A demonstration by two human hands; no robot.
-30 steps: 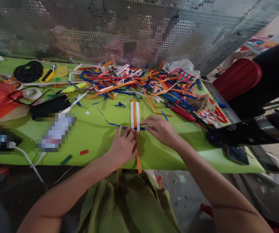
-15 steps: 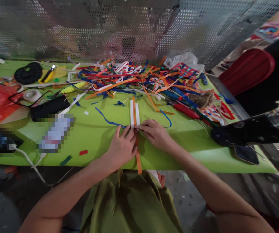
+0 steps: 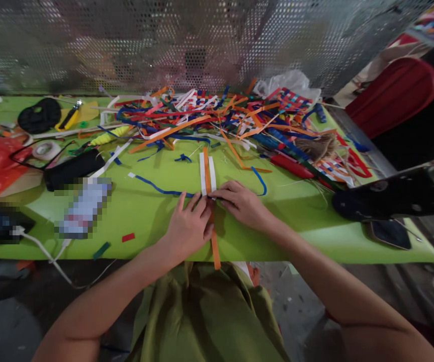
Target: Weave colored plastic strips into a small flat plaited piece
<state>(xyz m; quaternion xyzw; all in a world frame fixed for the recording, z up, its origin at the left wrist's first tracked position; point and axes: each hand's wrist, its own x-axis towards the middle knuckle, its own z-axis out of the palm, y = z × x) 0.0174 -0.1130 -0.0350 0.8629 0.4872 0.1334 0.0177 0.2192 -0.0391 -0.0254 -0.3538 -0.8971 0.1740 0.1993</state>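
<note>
Two white strips (image 3: 212, 173) lie upright on the green tabletop with a longer orange strip (image 3: 206, 171) between them. A narrow blue strip (image 3: 156, 187) crosses them, its left part trailing out and its right end curling beyond my right hand. My left hand (image 3: 188, 223) holds the lower part of the strips down, index finger stretched out, the others bent over the crossing. My right hand (image 3: 241, 203) has its fingers pinched together at the crossing, on the blue strip. Fingertips hide the exact crossing. The orange strip's lower end hangs past the table edge.
Behind lies a tangled heap of coloured strips (image 3: 186, 118). To the left are a phone (image 3: 84, 208) on a cable, a black case (image 3: 73, 168), glasses, a tape roll (image 3: 46, 150) and yellow-handled pliers (image 3: 69, 116). At right, a black machine arm (image 3: 382, 198) overhangs another phone (image 3: 390, 234).
The blue strip's left end has shifted left, closer to a small white scrap. Both hands stay at the crossing, with only slight finger movement. The whole view has tilted a little.
</note>
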